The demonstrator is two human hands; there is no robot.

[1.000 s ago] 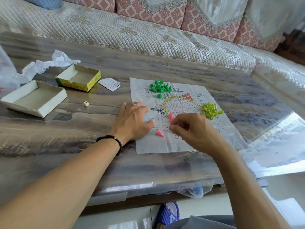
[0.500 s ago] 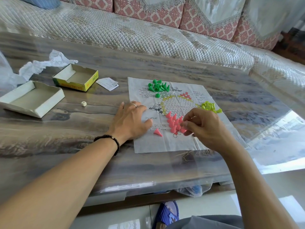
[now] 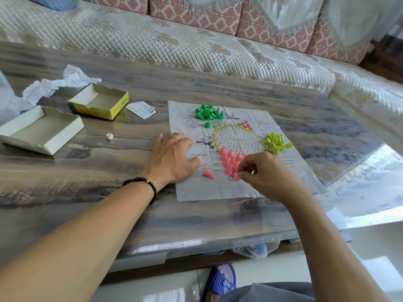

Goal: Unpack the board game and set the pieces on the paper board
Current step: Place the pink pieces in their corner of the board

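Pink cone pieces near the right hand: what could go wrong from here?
1. The right hand pinches a piece right beside the packed cluster of pink cone pieces; a brush of the fingers could topple them.
2. The thin creased paper board is pinned only by the flat left hand; lifting it may shift the sheet.
3. One lone pink cone lies tipped near the left thumb and could get knocked away.

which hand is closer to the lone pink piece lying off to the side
Left. The left hand rests flat just up-left of the lone pink piece; the right hand is farther right, pinching another pink piece.
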